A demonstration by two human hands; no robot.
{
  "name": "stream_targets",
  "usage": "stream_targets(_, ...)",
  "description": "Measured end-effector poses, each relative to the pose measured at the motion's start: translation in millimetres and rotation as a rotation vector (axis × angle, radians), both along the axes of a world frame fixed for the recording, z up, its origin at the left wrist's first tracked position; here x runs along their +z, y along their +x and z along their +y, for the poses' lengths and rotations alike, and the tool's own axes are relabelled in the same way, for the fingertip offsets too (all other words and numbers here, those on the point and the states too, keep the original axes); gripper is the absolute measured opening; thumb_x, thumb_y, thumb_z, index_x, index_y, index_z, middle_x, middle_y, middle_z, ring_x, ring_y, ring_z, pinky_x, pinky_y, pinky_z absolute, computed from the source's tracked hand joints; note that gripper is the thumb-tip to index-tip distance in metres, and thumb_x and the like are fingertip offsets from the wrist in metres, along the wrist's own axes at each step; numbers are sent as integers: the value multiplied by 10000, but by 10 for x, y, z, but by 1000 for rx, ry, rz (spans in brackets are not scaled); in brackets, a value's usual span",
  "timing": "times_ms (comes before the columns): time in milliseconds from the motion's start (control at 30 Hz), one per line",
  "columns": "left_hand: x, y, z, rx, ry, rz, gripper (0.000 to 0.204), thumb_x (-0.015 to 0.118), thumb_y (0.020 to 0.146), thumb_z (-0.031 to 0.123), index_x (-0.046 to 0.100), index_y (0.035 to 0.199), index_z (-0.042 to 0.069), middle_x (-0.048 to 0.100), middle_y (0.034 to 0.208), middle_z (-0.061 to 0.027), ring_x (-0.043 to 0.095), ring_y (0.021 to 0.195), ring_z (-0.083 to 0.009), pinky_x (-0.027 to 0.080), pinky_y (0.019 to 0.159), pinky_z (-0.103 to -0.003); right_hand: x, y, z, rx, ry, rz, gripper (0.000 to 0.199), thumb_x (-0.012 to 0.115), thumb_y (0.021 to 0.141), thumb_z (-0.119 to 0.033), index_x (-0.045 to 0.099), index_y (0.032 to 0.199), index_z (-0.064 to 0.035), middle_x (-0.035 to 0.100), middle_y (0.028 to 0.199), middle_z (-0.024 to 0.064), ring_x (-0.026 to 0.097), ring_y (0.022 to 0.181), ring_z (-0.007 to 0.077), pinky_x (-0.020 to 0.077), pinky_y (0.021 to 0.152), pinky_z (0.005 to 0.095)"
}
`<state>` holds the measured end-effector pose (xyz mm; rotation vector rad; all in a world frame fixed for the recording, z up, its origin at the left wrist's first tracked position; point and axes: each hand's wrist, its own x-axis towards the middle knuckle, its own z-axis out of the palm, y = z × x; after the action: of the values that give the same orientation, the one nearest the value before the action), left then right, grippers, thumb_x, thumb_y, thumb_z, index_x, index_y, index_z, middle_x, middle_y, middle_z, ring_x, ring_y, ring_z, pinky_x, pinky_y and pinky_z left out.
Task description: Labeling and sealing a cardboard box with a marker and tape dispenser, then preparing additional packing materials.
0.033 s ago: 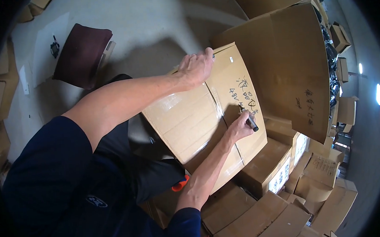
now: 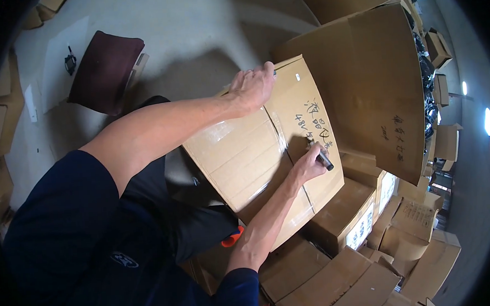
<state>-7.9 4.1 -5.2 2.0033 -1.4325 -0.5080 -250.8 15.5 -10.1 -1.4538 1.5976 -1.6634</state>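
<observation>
Writing: right hand (image 2: 307, 169) has its fingers clamped on a dark marker (image 2: 324, 159), tip down on the top of a sealed cardboard box (image 2: 239, 153) at about 3 o'clock of the box top.
Steadying: left hand (image 2: 252, 86) lies on the far edge of the box at 12 o'clock, fingers together and curled over the rim, pressing rather than holding anything.
Box: it rests tilted near the person's lap, centre of view, its seam closed with clear tape.
Done: taping looks finished; two short rows of handwritten marks already stand on the right flap.
Left: judging by the marker tip at the end of the lower row, the labelling seems nearly complete.
Around: larger open carton (image 2: 363, 91) at 2 o'clock, stacked cartons (image 2: 359, 224) at 5 o'clock, dark red seat (image 2: 105, 69) at 10 o'clock on the grey floor (image 2: 194, 28).
</observation>
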Motion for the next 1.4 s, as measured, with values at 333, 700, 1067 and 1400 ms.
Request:
stream_targets(333, -12, 7, 1, -2, -36, 25, 285, 480, 1026, 270, 457, 1055, -12, 671, 980, -277, 691, 860, -432, 563, 768, -517, -29, -33, -17, -76, -27, 10, 204, 639, 911, -153, 631, 866, 45, 590, 774, 49, 532, 730, 147, 457, 693, 309)
stream_targets(700, 28, 14, 13, -23, 13, 43, 284, 460, 1026, 270, 480, 1088, -6, 686, 974, -262, 712, 882, -384, 556, 792, -482, -36, -57, -48, -126, 12, 39, 177, 617, 912, -118, 626, 834, 41, 599, 767, 41, 534, 712, 145, 465, 682, 312)
stream_targets(1067, 10, 23, 6, -1, -21, 56, 279, 471, 1028, 264, 457, 1054, -14, 667, 976, -283, 688, 881, -434, 552, 776, -531, -105, -146, -51, -189, -18, 51, 178, 627, 879, -106, 626, 821, 62, 603, 754, 61, 535, 691, 151, 458, 655, 306)
stream_targets(1400, -13, -6, 7, -13, -38, 60, 263, 472, 1024, 249, 461, 1053, -12, 669, 979, -280, 686, 880, -438, 550, 783, -530, -95, -118, -50, -135, 27, 101, 203, 604, 884, -109, 646, 867, 89, 638, 762, 101, 581, 704, 167, 494, 677, 314)
